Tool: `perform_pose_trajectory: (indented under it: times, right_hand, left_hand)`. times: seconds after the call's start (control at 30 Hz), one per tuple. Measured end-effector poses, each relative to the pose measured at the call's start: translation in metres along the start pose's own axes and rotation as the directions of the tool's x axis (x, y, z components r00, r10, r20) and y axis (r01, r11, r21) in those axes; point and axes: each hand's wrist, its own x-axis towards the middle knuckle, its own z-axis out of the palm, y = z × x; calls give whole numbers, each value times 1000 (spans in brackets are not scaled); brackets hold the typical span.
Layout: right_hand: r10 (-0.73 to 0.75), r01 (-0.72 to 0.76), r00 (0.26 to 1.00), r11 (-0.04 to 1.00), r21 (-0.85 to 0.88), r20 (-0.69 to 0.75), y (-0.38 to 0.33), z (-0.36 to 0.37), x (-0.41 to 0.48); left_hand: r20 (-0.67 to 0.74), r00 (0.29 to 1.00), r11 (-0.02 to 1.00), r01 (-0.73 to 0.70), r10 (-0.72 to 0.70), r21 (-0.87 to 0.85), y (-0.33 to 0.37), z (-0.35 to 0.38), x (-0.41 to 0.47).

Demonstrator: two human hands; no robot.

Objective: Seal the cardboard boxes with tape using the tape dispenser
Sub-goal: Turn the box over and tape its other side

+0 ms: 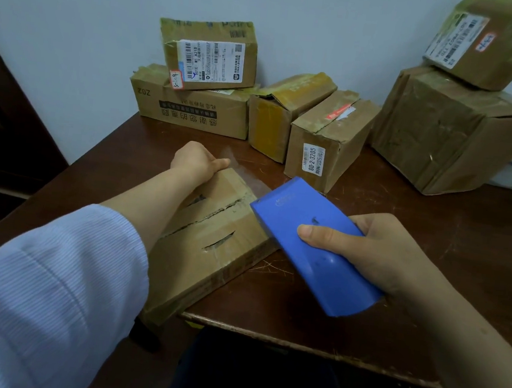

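One flat box lies at the near edge of the table. Its ragged centre seam is not yet covered, so I judge the sealing barely begun. The left hand grips the box's far end, pinning a clear tape strip that runs to the blue tape dispenser. The right hand clasps the dispenser. Six more boxes stand near the wall, all closed, their contents hidden.

Parcel-packing room — labelled shipping boxes stacked on a scuffed wooden table against a pale wall.
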Motion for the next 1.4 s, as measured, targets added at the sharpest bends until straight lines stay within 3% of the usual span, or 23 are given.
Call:
perform_pose_trajectory:
  times: [0.1,0.2,0.3,0.4,0.5,0.57,0.67,0.9,1.03,1.2,1.3,1.4]
  right_hand:
    - [-3,3,1000,1000,4,-13,1,1,-1]
    - [1,0,1000,1000,15,-22,2,2,-1]
    - [4,-3,999,1000,28,-34,4,2,-1]
    - [6,-4,999,999,46,-43,3,3,0]
    - [2,-1,1000,998,61,-19,2,3,0]
    - [-5,5,1000,998,69,2,2,3,-2]
    - [-30,30,999,999,30,10,6,4,-5]
    - [3,-3,1000,992,-124,-4,23,-12,-33]
    - [58,-60,998,994,-92,-22,39,-29,-61]
    - [-56,32,992,978,-204,-115,36,-28,-61]
    - [-163,158,987,942,-297,6,32,-30,-53]
    - [-117,146,988,902,-405,96,22,-32,-43]
  left_hand:
    - [-25,1000,987,22,-18,161,5,0,-2]
    - [-163,985,989,81,-60,126,8,0,-12]
    - [-251,930,957,-229,270,180,9,-2,-30]
    - [-65,909,877,-376,412,299,12,-5,-52]
    - [199,911,817,-413,363,401,7,2,-67]
    - [267,903,781,-427,338,455,-4,11,-72]
    - [253,894,725,-447,369,524,-15,20,-76]
    - [253,904,723,-428,345,543,-14,19,-76]
    - [239,905,720,-425,353,548,-13,22,-75]
    - [268,912,750,-407,309,520,-8,18,-77]
    - [280,914,741,-402,292,538,-6,17,-76]
    - [263,919,734,-392,292,555,-6,19,-72]
